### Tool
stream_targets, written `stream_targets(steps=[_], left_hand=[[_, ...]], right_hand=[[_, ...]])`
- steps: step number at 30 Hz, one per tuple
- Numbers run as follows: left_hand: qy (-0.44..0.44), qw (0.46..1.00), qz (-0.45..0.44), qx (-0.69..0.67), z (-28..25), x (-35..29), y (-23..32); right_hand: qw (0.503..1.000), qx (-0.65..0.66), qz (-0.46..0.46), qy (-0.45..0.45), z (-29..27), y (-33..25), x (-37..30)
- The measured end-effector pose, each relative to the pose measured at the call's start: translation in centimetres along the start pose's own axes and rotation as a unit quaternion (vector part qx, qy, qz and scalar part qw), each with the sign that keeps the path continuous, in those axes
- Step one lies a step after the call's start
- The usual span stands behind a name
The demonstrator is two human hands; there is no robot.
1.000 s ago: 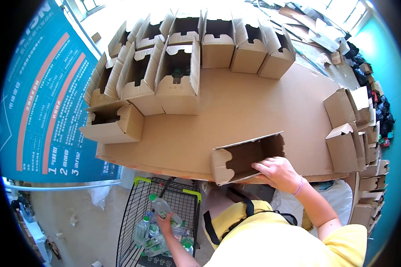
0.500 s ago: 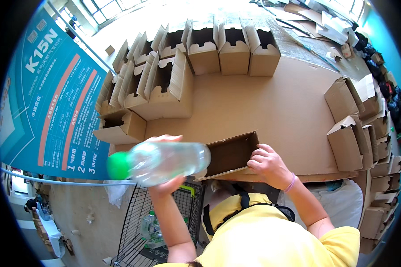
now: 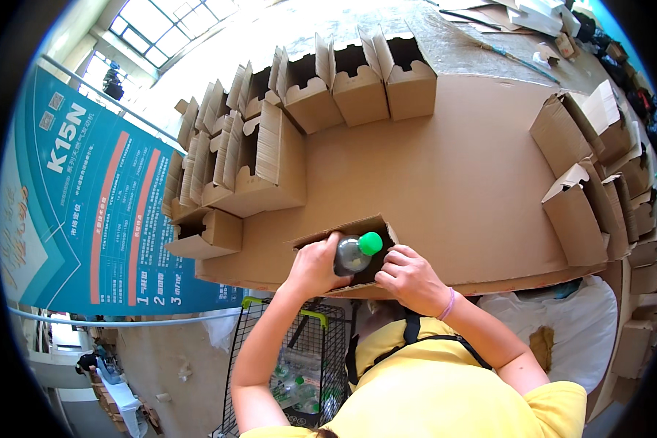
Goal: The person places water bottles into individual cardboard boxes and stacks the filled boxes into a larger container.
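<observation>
My left hand [image 3: 312, 269] is wrapped round a clear plastic bottle [image 3: 351, 258] with a green cap. The bottle is tilted, its cap up and to the right, and its lower part is hidden inside an open cardboard box [image 3: 370, 223] at the table's near edge. My right hand [image 3: 414, 282] grips the box's right end, fingers curled over the rim. The fingertips of that hand are close to the bottle's cap but apart from it.
Brown cardboard covers the table [image 3: 460, 182]. Several open boxes [image 3: 361, 102] stand at its far left, more boxes [image 3: 576, 219] at its right edge. A wire shopping cart [image 3: 328, 343] with several bottles stands below left, beside a blue banner [image 3: 109, 212].
The bottle, held sideways left of the box half a second ago, is now inside it with the cap up. My left hand moved right with it. My right hand stays on the box.
</observation>
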State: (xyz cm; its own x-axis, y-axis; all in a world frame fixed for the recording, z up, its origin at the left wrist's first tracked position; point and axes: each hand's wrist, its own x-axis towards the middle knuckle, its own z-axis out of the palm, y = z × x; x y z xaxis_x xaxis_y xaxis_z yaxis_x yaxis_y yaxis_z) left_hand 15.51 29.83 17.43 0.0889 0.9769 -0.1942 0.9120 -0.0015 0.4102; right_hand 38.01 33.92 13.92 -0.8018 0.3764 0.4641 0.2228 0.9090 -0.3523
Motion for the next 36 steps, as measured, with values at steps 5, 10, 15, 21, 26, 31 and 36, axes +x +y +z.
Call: stream_targets(steps=[5,10,15,21,26,31,36], left_hand=[[-0.249,0.957,0.043,0.145,6.2,3.9,-3.7],[-0.3,0.938,0.06,0.165,7.0,6.2,-2.6],[-0.316,0.933,0.103,0.138,10.1,6.3,-6.5],[-0.16,0.976,0.112,-0.097,0.6,1.5,-1.7],[-0.019,0.98,0.039,-0.194,-2.9,-6.9,-0.2],[0.242,0.97,-0.027,0.015,0.2,-10.4,-1.6],[0.081,0.95,-0.165,-0.251,1.3,-9.6,-3.5]], right_hand=[[0.999,0.011,-0.03,-0.011,0.5,-0.7,0.6],[1.0,0.026,0.006,0.01,1.0,0.1,-0.3],[0.999,0.047,0.014,0.023,1.0,-0.4,0.2],[0.997,0.047,0.02,0.057,0.1,-0.9,0.3],[0.984,0.065,0.114,0.118,-0.7,-1.4,-1.5],[0.973,0.148,0.171,0.048,1.7,-1.2,-1.8],[0.963,0.153,0.207,0.077,3.4,-1.1,-0.7]])
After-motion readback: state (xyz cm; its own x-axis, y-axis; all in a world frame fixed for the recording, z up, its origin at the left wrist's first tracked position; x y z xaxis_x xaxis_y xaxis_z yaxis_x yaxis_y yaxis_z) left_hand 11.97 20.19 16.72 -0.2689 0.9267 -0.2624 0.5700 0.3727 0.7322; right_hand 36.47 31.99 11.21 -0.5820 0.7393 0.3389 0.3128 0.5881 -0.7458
